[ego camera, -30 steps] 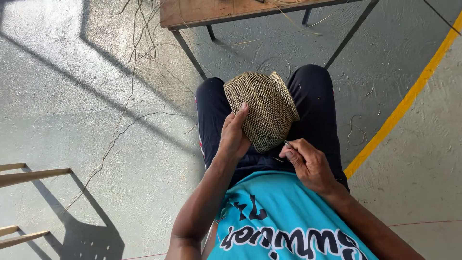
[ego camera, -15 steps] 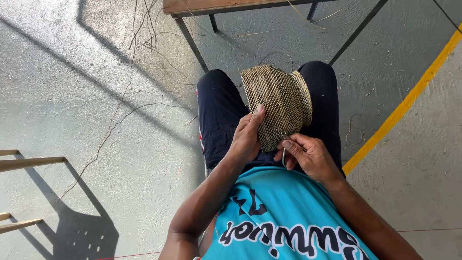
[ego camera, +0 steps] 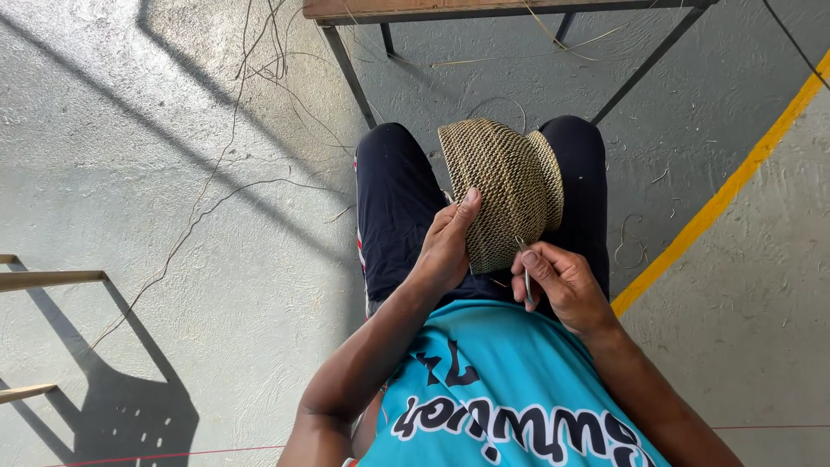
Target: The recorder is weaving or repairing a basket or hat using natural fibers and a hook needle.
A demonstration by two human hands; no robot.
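A woven straw-coloured basket piece, shaped like a hat crown, rests on my lap between my dark-trousered knees. My left hand grips its left edge, thumb laid up along the weave. At the piece's lower rim my right hand pinches a thin metal tool, with the tip at the weave. I am seated and wear a turquoise shirt.
A wooden table top on dark metal legs stands just ahead of my knees. Loose thin fibres trail over the grey concrete floor to the left. A yellow painted line runs diagonally at the right. Wooden slats jut in at the left edge.
The woven piece has turned slightly on my lap and my right hand has shifted along its lower rim with the tool. My left hand keeps its hold.
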